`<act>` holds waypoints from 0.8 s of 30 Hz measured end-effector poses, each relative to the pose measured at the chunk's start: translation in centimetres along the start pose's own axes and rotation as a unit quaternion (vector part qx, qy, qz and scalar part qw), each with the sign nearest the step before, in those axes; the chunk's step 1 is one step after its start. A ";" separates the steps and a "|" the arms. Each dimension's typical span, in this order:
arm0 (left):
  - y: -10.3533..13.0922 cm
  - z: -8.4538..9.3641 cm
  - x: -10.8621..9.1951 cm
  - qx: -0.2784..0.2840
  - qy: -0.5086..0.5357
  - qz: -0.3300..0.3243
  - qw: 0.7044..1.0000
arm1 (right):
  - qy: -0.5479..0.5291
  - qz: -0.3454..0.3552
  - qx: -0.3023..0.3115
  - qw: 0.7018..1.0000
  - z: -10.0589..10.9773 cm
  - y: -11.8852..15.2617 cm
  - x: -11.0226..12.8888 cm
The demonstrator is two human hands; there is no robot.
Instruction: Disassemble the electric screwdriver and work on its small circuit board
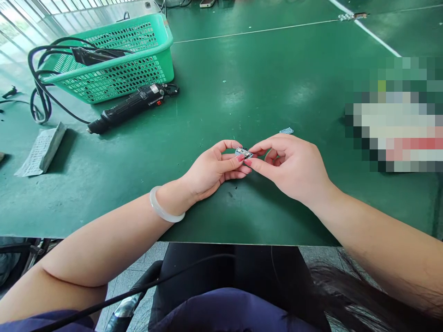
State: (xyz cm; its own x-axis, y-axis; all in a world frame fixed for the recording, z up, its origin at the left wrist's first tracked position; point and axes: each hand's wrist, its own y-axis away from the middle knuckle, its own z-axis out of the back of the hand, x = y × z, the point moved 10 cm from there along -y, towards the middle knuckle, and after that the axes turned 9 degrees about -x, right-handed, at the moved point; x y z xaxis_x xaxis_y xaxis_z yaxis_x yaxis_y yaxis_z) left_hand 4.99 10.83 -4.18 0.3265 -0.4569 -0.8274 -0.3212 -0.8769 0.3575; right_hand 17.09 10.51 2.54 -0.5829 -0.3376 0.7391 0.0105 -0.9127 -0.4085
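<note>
A small blue circuit board with dark and silvery parts is held just above the green table, between both hands. My left hand is closed on its left side, thumb on top and fingers beneath. From the right, my right hand pinches the board's right end with thumb and forefinger. The fingertips cover part of its edges. Just beyond my right knuckles lies another small light-blue piece, flat on the table; its kind is too small to tell.
A black electric screwdriver lies in front of a green plastic basket, its coiled cord hanging over the basket's side. A paper-wrapped block sits at the left. On the right is a blurred-out object. The table's near edge runs below my wrists.
</note>
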 end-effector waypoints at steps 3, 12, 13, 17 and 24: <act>0.0 0.0 0.0 -0.002 -0.008 -0.006 1.000 | -0.001 0.012 -0.004 1.000 0.2 -0.1 0.1; 0.7 0.0 -1.8 -0.049 -0.135 -0.109 0.984 | 0.008 0.065 -0.007 0.998 0.3 -0.2 0.4; 0.7 0.1 -1.9 -0.056 -0.150 -0.119 0.980 | 0.007 0.073 -0.004 0.997 0.3 -0.3 0.4; 0.8 0.4 -2.2 -0.079 -0.190 -0.138 0.969 | 0.001 0.119 0.005 0.993 0.1 -0.6 0.6; 0.6 0.8 -2.2 -0.096 -0.229 -0.140 0.958 | -0.011 0.136 0.016 0.990 -0.6 -0.9 -0.1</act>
State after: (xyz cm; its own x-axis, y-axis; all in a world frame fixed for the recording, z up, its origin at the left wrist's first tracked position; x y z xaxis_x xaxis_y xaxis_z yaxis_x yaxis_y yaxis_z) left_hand 3.38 11.42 -2.48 -0.0625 -0.1247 -0.9902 -0.0936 -0.9871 0.1302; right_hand 16.64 11.49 2.51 -0.5368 -0.5770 0.6156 0.1910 -0.7937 -0.5775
